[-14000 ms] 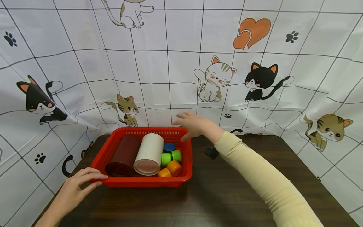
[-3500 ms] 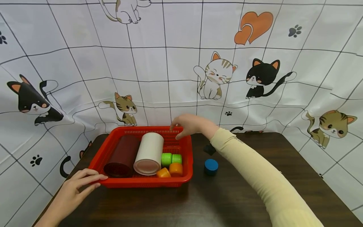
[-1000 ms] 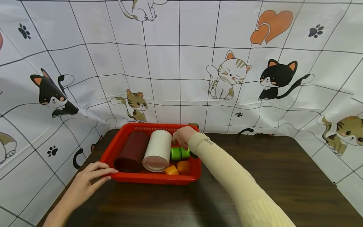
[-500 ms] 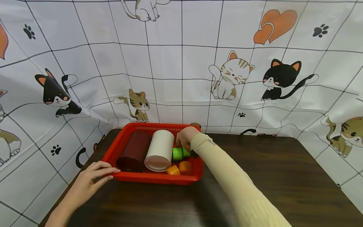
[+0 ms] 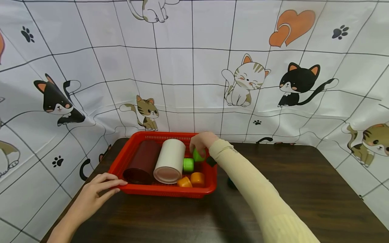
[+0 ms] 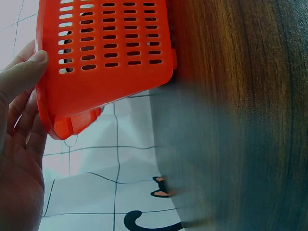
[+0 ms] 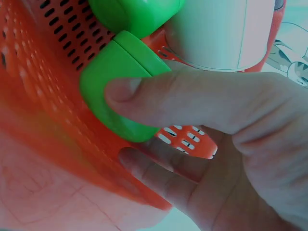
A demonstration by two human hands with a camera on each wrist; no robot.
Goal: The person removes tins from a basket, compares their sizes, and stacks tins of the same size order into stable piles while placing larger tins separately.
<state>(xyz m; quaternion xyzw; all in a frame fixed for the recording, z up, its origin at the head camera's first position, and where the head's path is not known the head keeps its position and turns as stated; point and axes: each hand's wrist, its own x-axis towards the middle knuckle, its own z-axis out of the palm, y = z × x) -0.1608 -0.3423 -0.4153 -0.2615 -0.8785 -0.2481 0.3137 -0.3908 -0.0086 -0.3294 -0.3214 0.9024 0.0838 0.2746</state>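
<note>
Two green pieces sit toward the right end of the red basket [image 5: 164, 191], and the right hand [image 5: 203, 141] has one of them. That held green piece [image 5: 199, 155] is pinched between the thumb, which lies across its side in the right wrist view, and the fingers beyond it. It is within the basket's right end, toward the back; whether its base clears the basket floor I cannot tell. The other green piece [image 5: 188, 165] lies in the basket just beside it, nearer the basket's middle, and no hand holds it.

The left hand [image 5: 94, 190] is at the basket's front left corner, gripping the rim with its thumb against the edge, well apart from the green pieces.

Also in the basket, a dark red cylinder [image 5: 143, 162] lies along the left end, with a white cylinder [image 5: 171, 162] next to it in the middle. Two orange pieces [image 5: 198, 180] lie in the basket's front right part. Outside the basket, on the dark table [image 5: 170, 216] to its right, a small dark object [image 5: 231, 184] is partly hidden by the pale yellow sleeve [image 5: 252, 182].
</note>
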